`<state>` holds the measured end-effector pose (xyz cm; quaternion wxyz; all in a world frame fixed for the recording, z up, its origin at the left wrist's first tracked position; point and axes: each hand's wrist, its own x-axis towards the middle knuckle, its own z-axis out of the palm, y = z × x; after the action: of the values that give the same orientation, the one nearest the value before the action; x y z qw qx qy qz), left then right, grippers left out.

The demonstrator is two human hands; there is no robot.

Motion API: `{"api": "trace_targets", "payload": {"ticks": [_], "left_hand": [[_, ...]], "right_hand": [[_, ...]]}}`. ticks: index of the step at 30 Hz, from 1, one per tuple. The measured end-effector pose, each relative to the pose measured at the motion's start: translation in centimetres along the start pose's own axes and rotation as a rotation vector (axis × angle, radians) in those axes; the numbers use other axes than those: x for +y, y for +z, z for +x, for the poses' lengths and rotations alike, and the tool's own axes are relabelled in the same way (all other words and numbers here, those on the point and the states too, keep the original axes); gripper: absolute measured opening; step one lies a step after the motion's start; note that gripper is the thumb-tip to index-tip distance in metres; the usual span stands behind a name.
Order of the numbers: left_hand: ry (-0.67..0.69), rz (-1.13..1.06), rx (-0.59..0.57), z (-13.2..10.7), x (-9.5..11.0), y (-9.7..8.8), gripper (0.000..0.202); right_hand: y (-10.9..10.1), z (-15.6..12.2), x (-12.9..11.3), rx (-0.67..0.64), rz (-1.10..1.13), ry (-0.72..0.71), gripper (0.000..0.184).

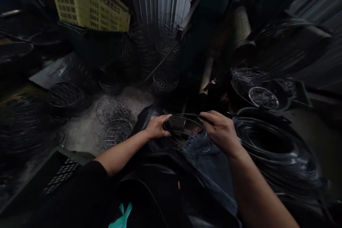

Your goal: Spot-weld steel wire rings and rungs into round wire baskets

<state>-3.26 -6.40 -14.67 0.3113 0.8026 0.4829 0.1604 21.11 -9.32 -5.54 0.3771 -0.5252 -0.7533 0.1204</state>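
A round wire basket frame (187, 133) rests on my lap, over a dark apron and blue jeans. My left hand (157, 127) grips its left rim with fingers curled over the wire. My right hand (220, 130) is closed on the right rim, fingers pinched on the top ring. A small dark block sits inside the frame near my left fingers; what it is I cannot make out.
Several finished wire baskets (114, 132) lie on the concrete floor (82, 131) at left and in stacks (165, 78) ahead. Large coils of dark wire (278, 149) sit at right. A yellow printed carton (88, 1) stands at the back left. Corrugated metal sheets line the back.
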Motion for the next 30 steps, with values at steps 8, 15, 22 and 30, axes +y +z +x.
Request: {"api": "trace_targets", "payload": {"ticks": [8,15,22,30], "left_hand": [[0.127,-0.129,0.133,3.2,1.6,-3.7,0.071],[0.298,-0.07,0.289,7.8,3.4,-6.4,0.071],[0.372,0.026,0.305,9.9,3.5,-5.0,0.067],[0.434,0.02,0.347,12.0,3.8,-4.8,0.066]], "right_hand": [[-3.9,2.1,-0.3,0.091,0.198,0.221,0.017],[-3.1,3.7,3.5,0.03,0.287,0.178,0.011],[-0.9,3.4,6.2,0.354,0.345,0.319,0.015],[0.3,3.6,8.2,0.592,0.358,0.265,0.009]]}}
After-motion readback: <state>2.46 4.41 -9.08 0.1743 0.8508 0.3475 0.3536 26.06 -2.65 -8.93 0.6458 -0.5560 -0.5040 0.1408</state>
